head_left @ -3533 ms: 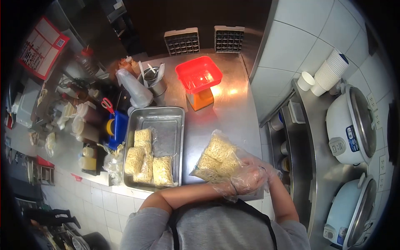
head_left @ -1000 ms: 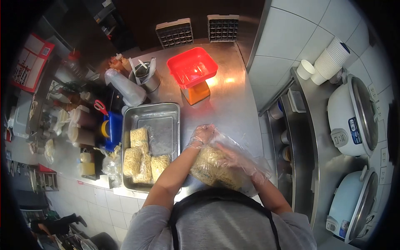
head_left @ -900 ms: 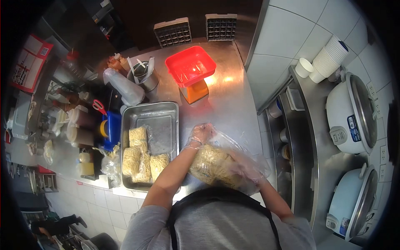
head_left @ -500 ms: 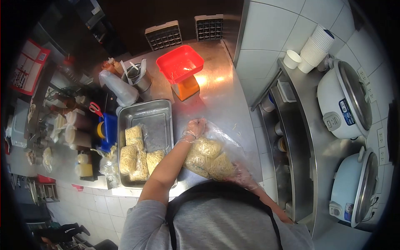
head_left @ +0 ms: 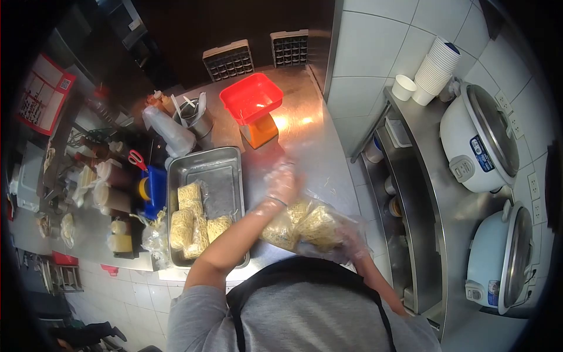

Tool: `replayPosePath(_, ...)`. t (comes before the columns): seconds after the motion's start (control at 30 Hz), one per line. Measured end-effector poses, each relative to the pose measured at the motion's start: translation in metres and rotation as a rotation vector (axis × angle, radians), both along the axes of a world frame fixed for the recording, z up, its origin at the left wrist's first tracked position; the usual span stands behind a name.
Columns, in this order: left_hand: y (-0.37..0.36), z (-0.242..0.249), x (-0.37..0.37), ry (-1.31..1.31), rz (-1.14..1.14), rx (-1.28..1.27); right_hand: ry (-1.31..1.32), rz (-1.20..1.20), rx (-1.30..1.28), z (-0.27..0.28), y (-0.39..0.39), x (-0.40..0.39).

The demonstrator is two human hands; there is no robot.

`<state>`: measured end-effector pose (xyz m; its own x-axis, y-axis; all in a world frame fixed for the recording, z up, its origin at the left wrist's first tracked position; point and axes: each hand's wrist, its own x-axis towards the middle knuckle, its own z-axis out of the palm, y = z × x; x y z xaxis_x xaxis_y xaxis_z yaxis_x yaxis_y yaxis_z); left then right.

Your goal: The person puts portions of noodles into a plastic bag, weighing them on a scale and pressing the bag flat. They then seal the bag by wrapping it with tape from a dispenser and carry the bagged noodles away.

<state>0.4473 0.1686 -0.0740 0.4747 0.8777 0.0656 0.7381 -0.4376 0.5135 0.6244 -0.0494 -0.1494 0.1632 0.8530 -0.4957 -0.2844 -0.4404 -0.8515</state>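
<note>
- Head view, compared with half a second back: the left hand is lifting off the bag's neck and is now blurring above the bag of noodles, fingers looser than the fist it was making. The bag itself is sitting a bit closer to the person's body, bunched up tighter.
- Grip-wise: the right hand, in a clear glove, is wrapping round the right end of the bag, clamped on the plastic. The left hand's grip is looking partly apart, but with the motion blur I honestly cannot tell whether it's pinching the plastic or just hovering over it.
- The bag is resting on the steel bench, just right of the metal tray that's holding more noodle bundles.
- Hard to make out: the right hand's fingers are mostly hiding under plastic and the person's own torso is cutting off the forearm. The red basket is sitting well apart at the back of the bench.
</note>
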Motion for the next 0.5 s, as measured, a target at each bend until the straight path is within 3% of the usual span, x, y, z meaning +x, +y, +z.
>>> replayPosePath(0.07, -0.04, 0.018, 0.027, -0.035, -0.207, -0.126, 0.114, -0.038, 0.012, 0.004, 0.007, -0.014)
replayPosePath(0.13, -0.094, 0.056, 0.047, 0.104, -0.347, -0.314, -0.394, 0.016, 0.36, -0.012, 0.019, -0.026)
replayPosePath(0.2, -0.129, 0.05, 0.067, 0.314, -0.457, -0.179, -0.566, 0.036, 0.434, -0.02, 0.02, -0.025)
replayPosePath(0.3, -0.128, 0.014, 0.083, 0.349, -0.662, -0.226, -0.316, 0.008, 0.13, -0.012, 0.009, -0.006)
replayPosePath(0.33, -0.123, 0.028, 0.081, 0.358, -0.649, -0.249, -0.227, -0.009, 0.027, -0.01, 0.004, 0.0)
replayPosePath(0.4, -0.099, 0.056, 0.07, 0.386, -0.629, -0.299, 0.022, -0.085, -0.026, -0.015, -0.007, 0.007)
replayPosePath(0.47, -0.078, 0.026, 0.068, 0.276, -0.66, -0.239, 0.327, -0.209, 0.078, -0.022, -0.019, 0.014)
replayPosePath(0.5, -0.072, 0.032, 0.067, 0.171, -0.641, -0.274, 0.408, -0.139, 0.162, -0.014, -0.019, 0.016)
